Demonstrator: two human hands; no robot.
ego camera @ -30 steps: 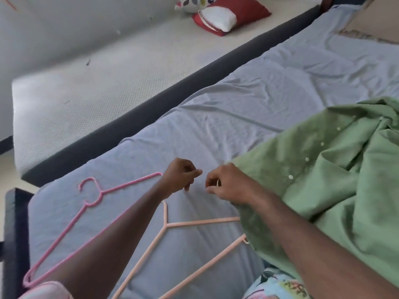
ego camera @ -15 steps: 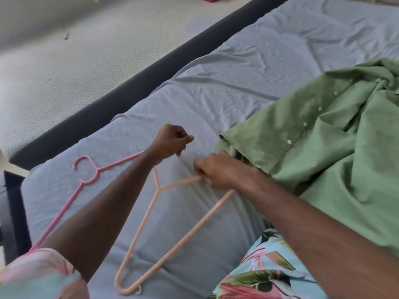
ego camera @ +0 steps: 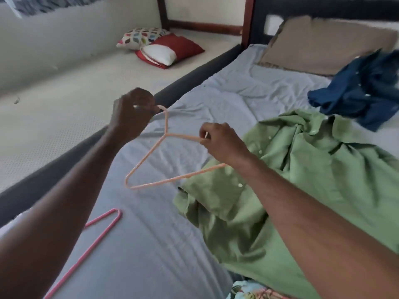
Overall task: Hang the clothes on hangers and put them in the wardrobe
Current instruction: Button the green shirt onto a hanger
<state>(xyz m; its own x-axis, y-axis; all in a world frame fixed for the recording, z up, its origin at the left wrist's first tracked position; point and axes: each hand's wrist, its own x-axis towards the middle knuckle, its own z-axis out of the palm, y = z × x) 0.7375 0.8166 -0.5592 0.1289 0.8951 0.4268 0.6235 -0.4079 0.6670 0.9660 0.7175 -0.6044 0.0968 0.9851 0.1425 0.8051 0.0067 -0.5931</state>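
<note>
peach hanger [ego camera: 149, 156] held up in both my hands over the bed [ego camera: 226, 91].
my left hand [ego camera: 129, 117] has its fingers curled around the hook end, my right hand [ego camera: 222, 143] pinches one shoulder arm of it. the green shirt [ego camera: 302, 180] lies crumpled on the sheet just under my right wrist, a pink hanger [ego camera: 101, 229] lies flat near my left forearm, a blue shirt [ego camera: 362, 91] farther up.

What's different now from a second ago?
The peach hanger was lying on the bed sheet; now both hands hold it up, the left hand at its hook and the right hand on one shoulder. The green shirt and pink hanger stayed on the bed.
</note>
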